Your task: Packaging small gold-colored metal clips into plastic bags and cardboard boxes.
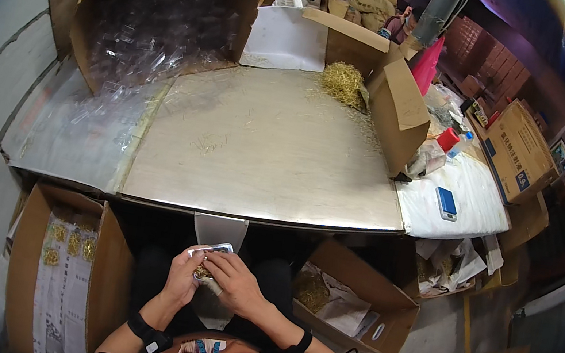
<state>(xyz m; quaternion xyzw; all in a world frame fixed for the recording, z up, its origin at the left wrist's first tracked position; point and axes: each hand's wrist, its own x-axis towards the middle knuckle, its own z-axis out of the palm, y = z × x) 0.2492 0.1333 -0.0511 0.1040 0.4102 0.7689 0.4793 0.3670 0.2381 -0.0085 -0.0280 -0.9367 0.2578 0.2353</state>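
Two bare hands work close together above the lap, near the front edge of the broad, pale, smooth tabletop point(264, 151). The left hand point(185, 268) is closed around one side of a small, shiny, see-through box with gold-coloured material showing at it point(221, 247). The right hand point(234, 283) lies over this box with bent fingers; from where I stand, I cannot tell if it grips or only presses.

To do this step well, I think the left hand should hold the box level and firm, but without squeezing, because thin walls could bend. The right fingertips should press softly and evenly, so that the gold material is not crushed and no strand sticks out. It seems wise to stay low above the lap. On the left, the tall brown cardboard carton point(111, 275) holds small, shiny gold bundles point(74, 242) on printed paper point(61, 304), lying apart from one another.
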